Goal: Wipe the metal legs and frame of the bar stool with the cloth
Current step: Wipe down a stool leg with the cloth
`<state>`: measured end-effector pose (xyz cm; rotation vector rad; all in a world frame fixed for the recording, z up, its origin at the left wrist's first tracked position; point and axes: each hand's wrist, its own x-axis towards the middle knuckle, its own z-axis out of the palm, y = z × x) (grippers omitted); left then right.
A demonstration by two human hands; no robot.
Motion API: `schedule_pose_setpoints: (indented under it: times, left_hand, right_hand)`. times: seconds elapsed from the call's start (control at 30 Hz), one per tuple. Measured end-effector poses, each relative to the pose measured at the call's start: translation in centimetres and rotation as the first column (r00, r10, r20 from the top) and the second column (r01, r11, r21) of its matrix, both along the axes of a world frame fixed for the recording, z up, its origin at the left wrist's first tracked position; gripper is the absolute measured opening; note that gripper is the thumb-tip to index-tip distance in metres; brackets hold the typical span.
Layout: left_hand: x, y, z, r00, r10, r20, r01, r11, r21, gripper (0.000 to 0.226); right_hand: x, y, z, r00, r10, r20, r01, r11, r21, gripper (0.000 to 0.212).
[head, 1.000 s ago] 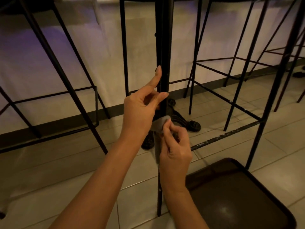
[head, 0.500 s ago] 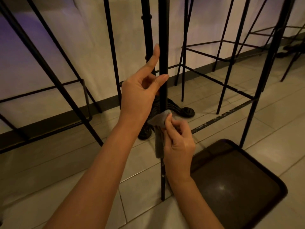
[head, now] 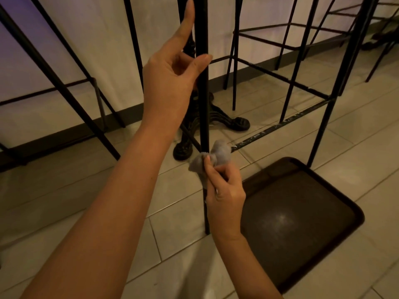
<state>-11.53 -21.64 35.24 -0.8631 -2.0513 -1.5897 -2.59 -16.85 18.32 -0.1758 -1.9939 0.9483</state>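
Observation:
A black metal stool leg (head: 203,108) runs straight down the middle of the view to the tiled floor. My left hand (head: 172,83) holds it high up, thumb against the front and index finger stretched upward along it. My right hand (head: 224,190) pinches a small grey cloth (head: 216,157) wrapped round the leg lower down, at the joint where a scuffed crossbar (head: 280,127) runs off to the right. The stool's right leg (head: 336,83) stands beyond.
A dark brown tray (head: 302,212) lies on the floor right of the leg. An ornate black table base (head: 216,119) stands just behind it. More black stool frames (head: 64,89) stand left and at the back right (head: 280,39), in front of a white wall.
My right hand has slid the cloth down the leg to the crossbar joint. The left hand keeps its hold higher up. The view has tilted down and closer.

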Motion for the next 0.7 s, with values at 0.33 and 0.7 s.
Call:
schedule_pose_setpoints:
  times: [0.33, 0.7]
  left_hand:
    - [1.7, -0.1, -6.3, 0.996, 0.072, 0.057, -0.07, 0.997, -0.042, 0.069]
    - [1.6, 0.1, -7.5, 0.997, 0.081, -0.001, -0.081, 0.997, -0.008, 0.065]
  right_hand:
    - [1.7, 0.1, -2.4, 0.997, 0.049, 0.063, -0.033, 0.972, -0.232, 0.045]
    - [-1.6, -0.1, 0.3, 0.995, -0.034, -0.094, 0.021, 0.991, -0.135, 0.034]
